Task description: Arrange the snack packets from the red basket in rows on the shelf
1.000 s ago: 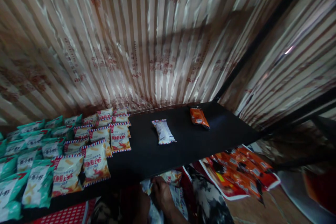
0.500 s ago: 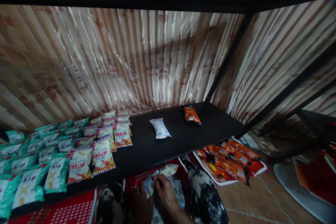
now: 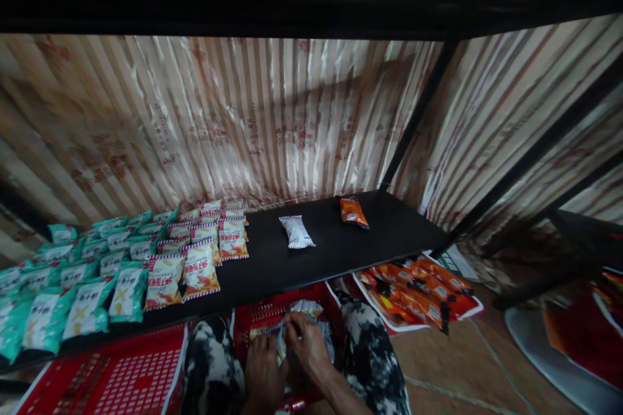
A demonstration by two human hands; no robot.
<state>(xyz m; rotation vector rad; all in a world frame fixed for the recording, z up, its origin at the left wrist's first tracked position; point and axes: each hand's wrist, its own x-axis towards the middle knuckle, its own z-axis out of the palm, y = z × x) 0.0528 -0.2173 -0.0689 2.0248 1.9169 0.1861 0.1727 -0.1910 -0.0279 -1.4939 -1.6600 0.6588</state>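
Observation:
Between my knees, both hands are low inside a red plastic basket (image 3: 260,311) that holds snack bags. My left hand (image 3: 264,363) has its fingers curled down over a snack bag (image 3: 281,345) of pale, crinkled wrapper, with the fingertips partly hidden. On the right side of that bag, my right hand (image 3: 305,345) is closed, thumb and fingers pinching the wrapper. Another snack bag (image 3: 309,307) shows just beyond the right hand. A lone white snack bag (image 3: 296,232) lies on the black shelf (image 3: 272,272) ahead of my hands.
Green snack bags (image 3: 87,311) and cream striped bags (image 3: 201,269) stand in rows on the shelf's left. An orange packet (image 3: 353,212) lies at its right. More orange packets (image 3: 418,292) sit in an opened bag on the floor. Another red basket (image 3: 131,369) is at left; a black upper shelf (image 3: 243,6) hangs overhead.
My view has shifted slightly, bringing more of the left basket into sight. Both hands stay in the basket; the left hand now shows more of its back, and the bag sits lower between them.

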